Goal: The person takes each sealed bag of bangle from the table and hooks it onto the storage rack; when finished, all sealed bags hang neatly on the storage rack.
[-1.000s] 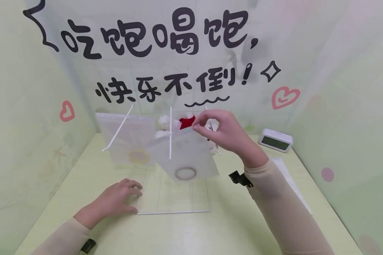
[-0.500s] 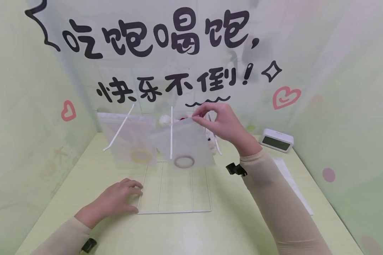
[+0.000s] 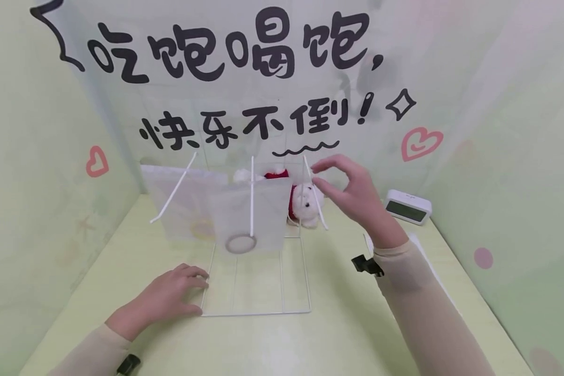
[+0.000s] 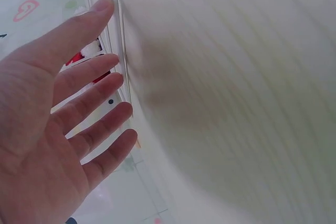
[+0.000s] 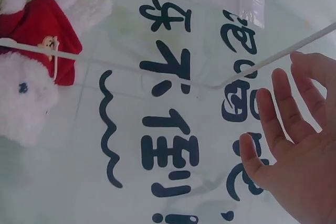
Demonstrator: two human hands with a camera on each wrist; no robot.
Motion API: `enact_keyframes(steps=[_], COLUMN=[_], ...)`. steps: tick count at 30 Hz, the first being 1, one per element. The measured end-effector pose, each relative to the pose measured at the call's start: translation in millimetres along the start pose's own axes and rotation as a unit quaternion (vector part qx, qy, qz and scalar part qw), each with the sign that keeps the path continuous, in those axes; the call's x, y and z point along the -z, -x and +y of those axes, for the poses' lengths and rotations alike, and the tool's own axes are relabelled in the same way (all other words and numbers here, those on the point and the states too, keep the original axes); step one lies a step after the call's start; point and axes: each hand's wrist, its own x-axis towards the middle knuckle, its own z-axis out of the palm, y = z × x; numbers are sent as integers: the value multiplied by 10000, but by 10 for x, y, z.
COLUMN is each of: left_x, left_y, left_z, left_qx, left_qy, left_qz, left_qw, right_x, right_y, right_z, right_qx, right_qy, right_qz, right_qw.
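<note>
My left hand rests at the left side of a white wire rack's base, fingers spread and relaxed. In the left wrist view, the thumb and fingertips of that hand lie along the white wire. My right hand is beside the rack's right prong, thumb and fingers apart, holding nothing. From the middle prong hangs a frosted bag with a pale ring inside. Another frosted bag hangs on the left prong, a yellowish ring showing faintly through it.
Behind the rack lies a white plush toy in red clothing, partly covered by the bags. A white digital clock stands at the back right. White sheets lie on the table, partly under my right forearm in this view.
The ringed bag has moved left onto the middle prong, and my right hand has let go of its top corner and moved right. My left hand has stayed at the base.
</note>
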Motion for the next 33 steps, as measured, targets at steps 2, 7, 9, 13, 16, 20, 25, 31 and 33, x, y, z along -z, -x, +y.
enact_keyframes(steps=[2, 7, 9, 13, 16, 20, 25, 31, 33], left_x=[12, 39, 46, 51, 51, 45, 17, 4, 7], left_y=[-6, -16, -17, -28, -37, -39, -23, -18, -21], left_z=[-8, -1, 1, 2, 3, 3, -9, -17, -17], left_qx=[23, 102, 127, 46, 16, 60, 114, 146, 158], left_qy=[28, 37, 17, 16, 39, 70, 140, 71, 77], left_qz=[-60, -198, -205, -169, -156, -188, -270, -237, -257], left_qw=[10000, 9997, 9997, 9998, 9999, 9998, 9995, 9996, 9995], right_x=[57, 188, 230, 328, 429, 579, 762, 969, 1035], right_y=[95, 402, 556, 881, 1096, 1354, 1667, 1930, 1985], right_z=[61, 248, 350, 603, 785, 1005, 1249, 1529, 1627], right_qx=[73, 145, 122, -74, -351, -763, -1072, -1343, -1455], right_qy=[80, 278, 349, 539, 684, 930, 1237, 1771, 1908], right_qz=[7, -151, -184, -201, -296, -374, -339, -851, -1044], right_qw=[9999, 9994, 9991, 9983, 9966, 9920, 9859, 9713, 9652])
